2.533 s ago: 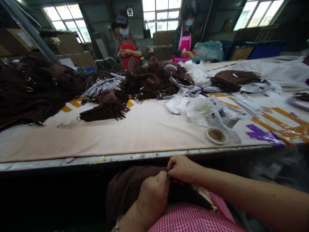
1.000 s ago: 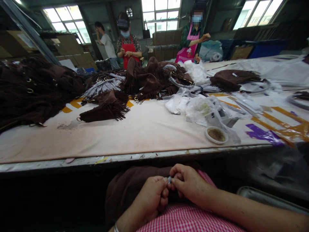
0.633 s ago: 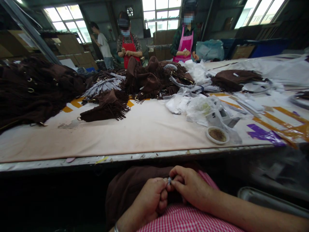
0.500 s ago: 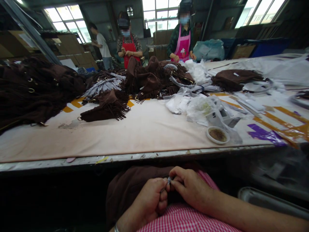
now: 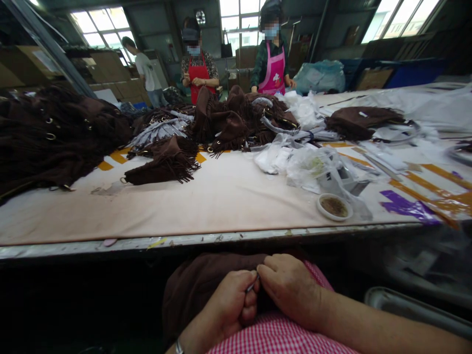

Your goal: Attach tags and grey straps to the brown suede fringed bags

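My left hand (image 5: 232,300) is closed in a pinch above my lap. A small, thin greyish piece (image 5: 252,285) pokes out between its thumb and forefinger; its kind is too small to tell. Against those fingertips press the fingers of my right hand (image 5: 293,282), also closed, and the back of that hand hides what they grip. Dark brown cloth (image 5: 195,290) lies over my lap under and beside the left hand. Below both hands is a pink checked apron (image 5: 280,334).
The table edge (image 5: 214,236) runs just beyond my hands. On the table lie brown fringed bags (image 5: 162,164), a large brown pile (image 5: 55,137), a small round dish (image 5: 334,206) and clear plastic bags (image 5: 313,167). Co-workers (image 5: 273,64) stand across the table.
My right fingers have rolled inward over the left fingertips, so the small grey piece shows less at the top. Across the table, the co-worker in the pink apron has shifted to the left.
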Available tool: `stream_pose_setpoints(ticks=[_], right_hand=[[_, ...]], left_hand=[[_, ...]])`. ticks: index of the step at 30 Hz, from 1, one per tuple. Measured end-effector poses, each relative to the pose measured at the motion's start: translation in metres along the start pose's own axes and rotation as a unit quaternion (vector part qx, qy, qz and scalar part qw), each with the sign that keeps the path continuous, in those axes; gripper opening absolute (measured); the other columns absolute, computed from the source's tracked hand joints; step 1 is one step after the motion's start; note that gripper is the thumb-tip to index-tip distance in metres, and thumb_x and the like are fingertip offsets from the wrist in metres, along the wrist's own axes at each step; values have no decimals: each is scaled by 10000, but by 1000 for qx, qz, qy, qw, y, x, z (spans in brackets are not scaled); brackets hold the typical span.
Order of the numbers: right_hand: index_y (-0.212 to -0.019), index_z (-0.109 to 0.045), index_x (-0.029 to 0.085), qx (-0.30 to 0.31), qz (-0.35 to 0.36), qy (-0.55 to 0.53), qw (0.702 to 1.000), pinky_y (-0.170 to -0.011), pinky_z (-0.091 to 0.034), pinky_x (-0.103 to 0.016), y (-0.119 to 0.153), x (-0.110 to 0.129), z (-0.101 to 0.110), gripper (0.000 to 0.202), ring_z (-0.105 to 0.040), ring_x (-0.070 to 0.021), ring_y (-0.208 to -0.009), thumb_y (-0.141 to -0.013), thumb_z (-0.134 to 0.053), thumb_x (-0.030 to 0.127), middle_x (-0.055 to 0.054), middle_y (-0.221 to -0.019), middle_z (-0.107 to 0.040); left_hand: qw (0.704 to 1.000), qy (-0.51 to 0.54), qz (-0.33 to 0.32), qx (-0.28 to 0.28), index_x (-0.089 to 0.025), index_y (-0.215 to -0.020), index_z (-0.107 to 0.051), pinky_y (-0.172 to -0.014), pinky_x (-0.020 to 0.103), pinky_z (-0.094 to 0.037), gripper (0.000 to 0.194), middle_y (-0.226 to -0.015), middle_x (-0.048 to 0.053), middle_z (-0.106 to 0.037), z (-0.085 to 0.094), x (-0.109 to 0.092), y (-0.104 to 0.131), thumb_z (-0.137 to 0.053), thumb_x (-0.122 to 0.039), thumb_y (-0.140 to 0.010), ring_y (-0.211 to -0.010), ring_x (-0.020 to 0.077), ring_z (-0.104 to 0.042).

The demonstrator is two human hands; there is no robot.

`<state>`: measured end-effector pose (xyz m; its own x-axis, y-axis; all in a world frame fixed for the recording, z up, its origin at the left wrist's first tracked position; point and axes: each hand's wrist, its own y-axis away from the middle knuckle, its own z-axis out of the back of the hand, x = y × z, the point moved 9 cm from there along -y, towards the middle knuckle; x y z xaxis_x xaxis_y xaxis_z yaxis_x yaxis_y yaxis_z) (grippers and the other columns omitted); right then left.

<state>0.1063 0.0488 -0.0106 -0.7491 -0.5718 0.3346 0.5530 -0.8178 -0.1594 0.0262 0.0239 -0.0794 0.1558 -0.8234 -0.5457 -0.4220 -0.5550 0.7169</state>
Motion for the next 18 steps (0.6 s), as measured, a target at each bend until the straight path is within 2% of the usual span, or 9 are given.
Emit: stream_pose_setpoints(ticks=[2, 4, 6, 9, 11, 14, 16, 18], right_hand=[[-716, -601, 202, 3, 2, -7, 1000, -612, -353, -321, -2, 0, -1, 168, -560, -177, -648, -854, -583, 107, -16, -717, -643], [-770, -622, 193, 18, -30, -45, 998, -638, -395, -310, -3, -6, -1, 141, -585, -173, -686, -845, -565, 89, -20, -755, -656], [-936, -648, 184, 25, -60, -94, 993, -699, -445, -304, -1, -12, 2, 153, -619, -179, -770, -839, -568, 95, -30, -850, -678], [-1154, -616, 190, 16, -72, -131, 989, -763, -482, -315, 2, -14, 12, 330, -623, -195, -865, -832, -595, 118, -50, -961, -669], [-1114, -645, 206, 17, -70, -130, 989, -765, -484, -310, 1, -13, 14, 308, -607, -195, -874, -827, -598, 105, -51, -959, -649], [-914, -699, 215, 23, -60, -131, 989, -729, -463, -284, -4, -12, 11, 172, -583, -176, -834, -852, -585, 102, -36, -895, -626], [-833, -710, 209, 21, -56, -149, 987, -705, -450, -267, -9, -13, 8, 172, -573, -159, -798, -881, -572, 119, -27, -853, -617], [-840, -730, 208, 26, -61, -180, 982, -707, -451, -253, -12, -17, 6, 186, -575, -147, -785, -883, -572, 118, -20, -843, -619]], left_hand=[[1000, -1, -4, 0, -191, -610, -468, -378, 193, -104, 196, -417, -102, -291, 0, -1, 0, -554, -338, -706, -340, 28, -157], [1000, 5, -4, 0, -189, -618, -475, -381, 191, -102, 191, -423, -101, -292, 0, -1, 1, -550, -336, -714, -342, 29, -160], [1000, 21, 12, -3, -190, -629, -483, -380, 193, -98, 174, -424, -95, -293, 2, 1, 2, -511, -320, -741, -337, 38, -171], [997, 56, 53, -8, -193, -635, -484, -379, 195, -84, 190, -422, -87, -284, 3, 7, 3, -427, -283, -793, -331, 52, -169], [995, 70, 69, -3, -193, -632, -478, -383, 194, -80, 209, -423, -88, -264, 1, 9, 2, -395, -260, -813, -339, 57, -155], [996, 55, 66, 4, -189, -636, -465, -399, 189, -99, 167, -450, -95, -253, 0, 7, 1, -426, -228, -794, -369, 55, -148], [1000, -5, 30, -7, -188, -655, -478, -407, 192, -132, 189, -467, -93, -285, 5, -3, 1, -459, -282, -818, -383, 58, -177], [988, -134, -56, -45, -191, -674, -501, -417, 211, -202, 314, -473, -68, -361, 14, -27, 6, -461, -425, -879, -394, 78, -267]])
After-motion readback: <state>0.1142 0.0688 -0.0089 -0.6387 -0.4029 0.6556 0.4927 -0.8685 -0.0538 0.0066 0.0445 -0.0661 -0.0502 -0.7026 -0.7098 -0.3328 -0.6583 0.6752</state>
